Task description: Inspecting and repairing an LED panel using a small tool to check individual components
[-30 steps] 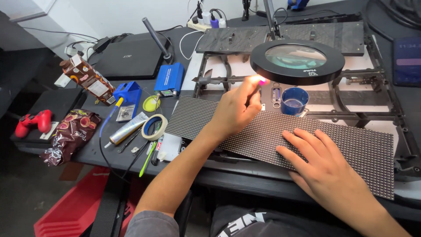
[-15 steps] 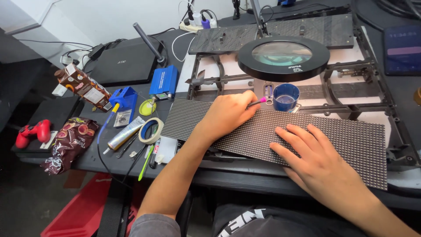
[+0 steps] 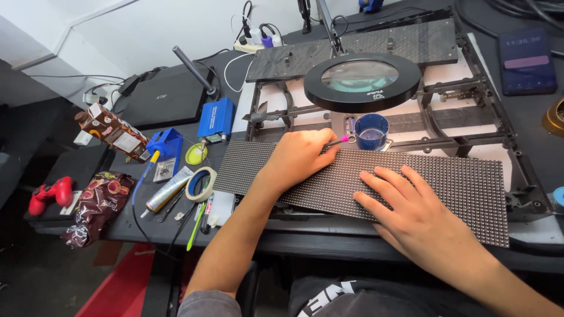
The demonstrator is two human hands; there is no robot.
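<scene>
Pink-tipped tool (image 3: 339,141), seemingly a brush, pinched in left hand (image 3: 299,157); right hand (image 3: 414,214) flat on panel (image 3: 458,182).

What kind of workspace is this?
Likely an electronics repair bench: a dotted LED matrix panel lies under a round magnifier lamp, with a blue soldering station and tape roll nearby. The left hand holds a small pink-tipped tool; the right hand rests flat on the panel.

Both forearms are bare; a grey sleeve (image 3: 202,304) covers the left upper arm, and the black shirt (image 3: 329,296) bears white lettering.
</scene>
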